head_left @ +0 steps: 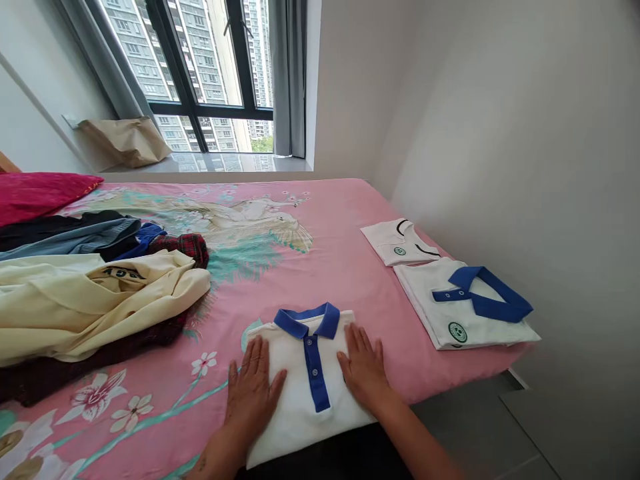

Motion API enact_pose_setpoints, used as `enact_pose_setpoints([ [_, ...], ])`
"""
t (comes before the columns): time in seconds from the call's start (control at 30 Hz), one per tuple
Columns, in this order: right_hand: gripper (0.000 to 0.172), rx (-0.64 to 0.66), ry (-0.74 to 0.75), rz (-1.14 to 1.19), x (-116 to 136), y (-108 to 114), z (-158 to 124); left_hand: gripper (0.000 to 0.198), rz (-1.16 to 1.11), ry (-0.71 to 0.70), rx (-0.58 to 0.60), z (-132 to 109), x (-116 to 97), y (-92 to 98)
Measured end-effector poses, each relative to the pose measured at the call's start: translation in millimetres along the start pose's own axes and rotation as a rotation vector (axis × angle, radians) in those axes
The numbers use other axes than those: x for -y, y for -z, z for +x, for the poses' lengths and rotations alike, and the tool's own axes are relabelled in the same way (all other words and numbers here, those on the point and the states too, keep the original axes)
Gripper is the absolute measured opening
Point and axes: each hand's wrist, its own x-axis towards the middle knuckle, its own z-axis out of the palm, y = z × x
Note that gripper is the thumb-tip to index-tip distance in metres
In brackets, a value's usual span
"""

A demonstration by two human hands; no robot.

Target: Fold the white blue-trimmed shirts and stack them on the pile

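A white polo shirt (290,387) with a blue collar and a blue button strip lies folded at the near edge of the bed, collar pointing away from me. My left hand (253,390) rests flat on its left side, fingers stretched out and thumb spread. On the right side, my right hand (364,367) lies flat near the shoulder, fingers also extended. Neither hand grips the cloth. The shirt's lower end reaches the bed's edge by my dark clothing, and its underside is hidden.
Folded white shirts with blue collar (445,313) and with black trim (395,243) lie at the bed's right edge. A heap of clothes (100,300) covers the left. The pink floral sheet (330,220) spreads between. A paper bag (127,140) sits by the window.
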Motion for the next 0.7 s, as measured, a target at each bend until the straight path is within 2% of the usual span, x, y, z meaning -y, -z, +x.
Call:
enact_pose_setpoints([
  [0.07,0.052,-0.049,-0.093,0.036,-16,2,0,0.069,-0.005,0.097,-0.012,-2,2,-0.1],
  [0.13,0.052,-0.093,-0.116,0.141,-26,11,5,0.074,-0.047,0.163,-0.034,-3,2,6.6],
  [0.17,0.053,-0.076,-0.138,0.214,-29,16,8,0.076,-0.084,0.190,-0.039,-3,3,11.5],
  [0.23,0.054,0.024,-0.271,0.430,-35,25,11,0.079,-0.201,0.249,-0.028,-5,5,21.3],
  [0.33,0.048,0.210,-0.469,0.766,-44,30,6,0.075,-0.533,0.387,0.084,-11,11,30.8],
  [0.43,0.034,0.343,-0.489,0.952,-47,29,-3,0.060,-1.001,0.522,0.255,-17,15,35.2],
  [0.5,0.031,0.416,-0.492,1.067,-45,28,-5,0.050,-1.234,0.581,0.345,-18,11,39.2],
  [0.6,0.034,0.497,-0.505,1.245,-36,30,1,0.046,-1.419,0.691,0.439,-14,-2,48.5],
  [0.7,0.039,0.576,-0.517,1.403,-27,33,8,0.050,-1.545,0.869,0.522,-9,-11,56.8],
])
